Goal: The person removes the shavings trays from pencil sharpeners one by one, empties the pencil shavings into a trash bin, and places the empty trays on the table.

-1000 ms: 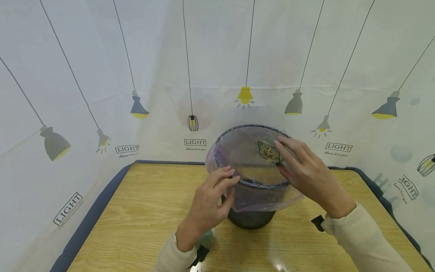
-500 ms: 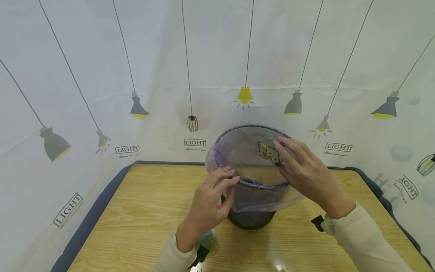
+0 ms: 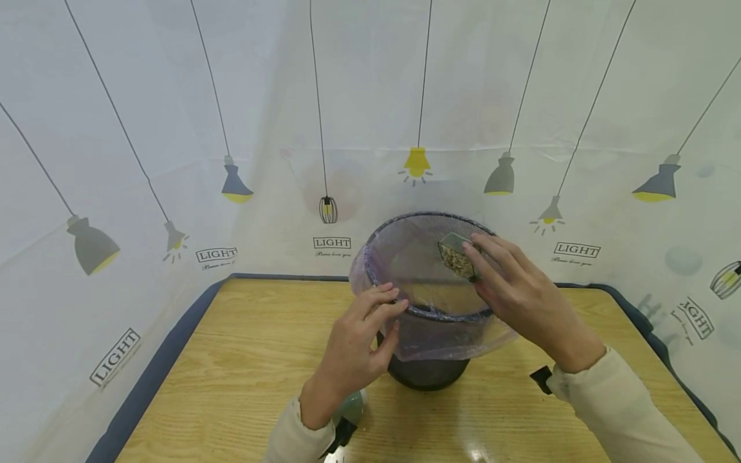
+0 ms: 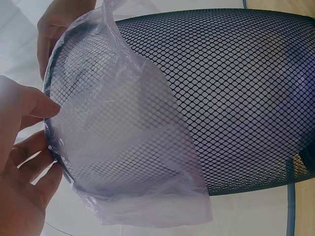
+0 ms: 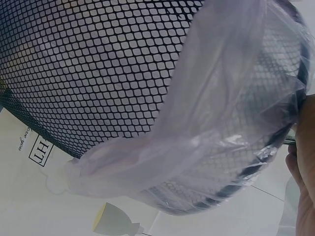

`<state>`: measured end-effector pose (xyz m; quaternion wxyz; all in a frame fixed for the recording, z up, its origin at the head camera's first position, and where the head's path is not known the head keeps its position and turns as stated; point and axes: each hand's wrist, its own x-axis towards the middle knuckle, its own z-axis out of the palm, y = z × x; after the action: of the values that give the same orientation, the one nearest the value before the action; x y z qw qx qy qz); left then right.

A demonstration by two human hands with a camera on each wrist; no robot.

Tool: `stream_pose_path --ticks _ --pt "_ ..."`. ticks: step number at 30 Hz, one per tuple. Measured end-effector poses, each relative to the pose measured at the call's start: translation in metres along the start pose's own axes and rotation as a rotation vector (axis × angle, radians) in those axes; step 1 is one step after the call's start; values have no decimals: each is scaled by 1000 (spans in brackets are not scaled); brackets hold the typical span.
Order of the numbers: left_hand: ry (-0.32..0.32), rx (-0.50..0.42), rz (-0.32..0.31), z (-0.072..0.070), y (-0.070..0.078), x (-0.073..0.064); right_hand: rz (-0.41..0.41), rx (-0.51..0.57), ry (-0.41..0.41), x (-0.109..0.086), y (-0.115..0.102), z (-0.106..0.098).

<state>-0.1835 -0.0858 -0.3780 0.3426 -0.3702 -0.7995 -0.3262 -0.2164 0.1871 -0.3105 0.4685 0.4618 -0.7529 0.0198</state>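
A black mesh wastebasket (image 4: 241, 93) stands on the table, lined with a thin purple plastic bag (image 3: 440, 344) folded over its rim. My left hand (image 3: 361, 341) grips the near left rim, fingers over the edge and thumb on the outer side. Above the basket's opening, towards its right, my right hand (image 3: 523, 292) holds a small greenish angular container (image 3: 454, 243) between thumb and fingers. The container is tilted, its open side facing me, and dry yellowish bits (image 3: 457, 262) lie in it. In the right wrist view, the rim and bag hide most of the container.
A rounded green object (image 3: 351, 410) sits on the wooden table (image 3: 243, 360), partly covered by the left sleeve. Behind the table hangs a white cloth (image 3: 370, 128) printed with lamps. Black tabs (image 3: 542, 379) stick out at both cuffs.
The container in my right hand has tipped a little, and the bits in it have shifted slightly. My left hand and the wastebasket have stayed in place.
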Motion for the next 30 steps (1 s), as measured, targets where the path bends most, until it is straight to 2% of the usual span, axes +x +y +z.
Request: stream_pose_path --ticks 20,30 --pt "5 -1 14 0 -1 1 -3 -8 -2 1 0 0" --pt "4 4 12 1 -1 0 12 -21 -112 0 -1 -5"
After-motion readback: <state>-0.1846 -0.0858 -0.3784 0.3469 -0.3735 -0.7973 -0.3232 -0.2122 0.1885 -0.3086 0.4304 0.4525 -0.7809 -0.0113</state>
